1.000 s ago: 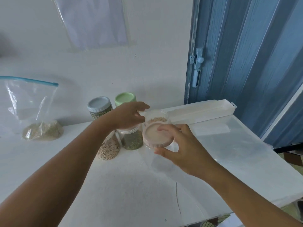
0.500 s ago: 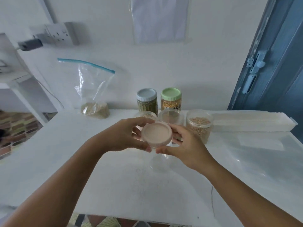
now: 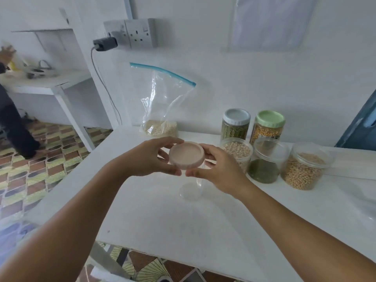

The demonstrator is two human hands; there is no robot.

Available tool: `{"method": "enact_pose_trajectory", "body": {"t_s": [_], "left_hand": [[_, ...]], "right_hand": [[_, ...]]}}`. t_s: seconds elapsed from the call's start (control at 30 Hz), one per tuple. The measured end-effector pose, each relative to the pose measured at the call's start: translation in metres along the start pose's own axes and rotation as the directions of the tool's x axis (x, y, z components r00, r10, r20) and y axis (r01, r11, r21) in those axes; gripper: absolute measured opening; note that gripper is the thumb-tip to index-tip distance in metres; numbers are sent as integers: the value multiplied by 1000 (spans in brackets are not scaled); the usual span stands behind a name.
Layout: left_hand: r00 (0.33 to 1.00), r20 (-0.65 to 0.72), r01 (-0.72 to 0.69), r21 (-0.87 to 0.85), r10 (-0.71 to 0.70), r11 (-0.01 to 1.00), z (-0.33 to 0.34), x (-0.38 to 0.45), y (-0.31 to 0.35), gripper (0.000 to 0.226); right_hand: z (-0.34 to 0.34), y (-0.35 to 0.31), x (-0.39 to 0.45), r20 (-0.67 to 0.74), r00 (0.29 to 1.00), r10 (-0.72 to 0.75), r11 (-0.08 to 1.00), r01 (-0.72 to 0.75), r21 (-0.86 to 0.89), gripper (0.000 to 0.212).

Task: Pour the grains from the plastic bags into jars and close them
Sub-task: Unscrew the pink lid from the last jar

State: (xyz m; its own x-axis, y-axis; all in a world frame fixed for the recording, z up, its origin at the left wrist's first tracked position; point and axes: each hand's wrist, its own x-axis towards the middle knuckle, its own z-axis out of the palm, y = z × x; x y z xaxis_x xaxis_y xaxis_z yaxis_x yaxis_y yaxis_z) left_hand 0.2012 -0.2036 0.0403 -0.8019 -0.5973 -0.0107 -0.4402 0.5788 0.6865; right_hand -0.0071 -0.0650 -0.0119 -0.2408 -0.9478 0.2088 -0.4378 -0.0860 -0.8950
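Observation:
A clear empty jar (image 3: pixel 191 190) with a pink lid (image 3: pixel 186 155) on top is held above the white table (image 3: pixel 183 224). My left hand (image 3: pixel 150 157) grips the lid's left rim and my right hand (image 3: pixel 219 169) grips the lid and jar from the right. A zip bag (image 3: pixel 160 110) with pale grains in its bottom leans on the wall behind. To the right stand three lidless jars: pale grains (image 3: pixel 238 153), green grains (image 3: pixel 266 161), yellowish grains (image 3: pixel 305 167).
Two closed jars stand at the back, one with a grey lid (image 3: pixel 236 124) and one with a green lid (image 3: pixel 268 126). A wall socket with a plugged charger (image 3: pixel 105 44) is above left. A person (image 3: pixel 14 119) stands at the far left by a shelf.
The view has swung left, bringing the socket and floor into sight. Both hands stay on the pink-lidded jar, held a little further from the row of jars.

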Motion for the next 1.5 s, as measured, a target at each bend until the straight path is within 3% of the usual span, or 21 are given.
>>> {"method": "enact_pose_trajectory", "body": {"t_s": [0.23, 0.4, 0.53, 0.6, 0.87, 1.07, 1.27, 1.37, 1.5], "left_hand": [[999, 36, 2, -270, 8, 963, 8, 7, -34, 111], [996, 51, -49, -349, 71, 936, 18, 14, -35, 99], [997, 33, -56, -405, 76, 913, 28, 17, -32, 95], [997, 17, -62, -419, 76, 906, 34, 17, -33, 93], [995, -21, -95, -427, 96, 899, 41, 18, -33, 89], [996, 1, -84, -430, 93, 899, 39, 18, -27, 90], [998, 55, -18, -414, 44, 910, 30, 20, -22, 113], [994, 41, -74, -397, 98, 915, 33, 21, -19, 97], [992, 15, -112, -384, 128, 916, 37, 22, -20, 87]], "right_hand": [[6, -12, 12, 44, 995, 94, 994, -91, -67, 83], [-3, -46, 20, 58, 984, 167, 951, -146, -271, 86], [-1, -70, 36, 73, 982, 174, 791, -95, -605, 92], [1, -72, 39, 71, 984, 164, 738, -75, -671, 97], [-2, -69, 43, 144, 982, 121, 735, 9, -678, 87], [-19, -80, 48, 285, 927, 243, 664, 55, -746, 97], [-10, -81, 48, 194, 956, 222, 574, 33, -818, 91], [-11, -80, 49, 219, 953, 209, 631, 39, -775, 87], [-22, -89, 52, 347, 908, 235, 615, 137, -776, 99]]}}
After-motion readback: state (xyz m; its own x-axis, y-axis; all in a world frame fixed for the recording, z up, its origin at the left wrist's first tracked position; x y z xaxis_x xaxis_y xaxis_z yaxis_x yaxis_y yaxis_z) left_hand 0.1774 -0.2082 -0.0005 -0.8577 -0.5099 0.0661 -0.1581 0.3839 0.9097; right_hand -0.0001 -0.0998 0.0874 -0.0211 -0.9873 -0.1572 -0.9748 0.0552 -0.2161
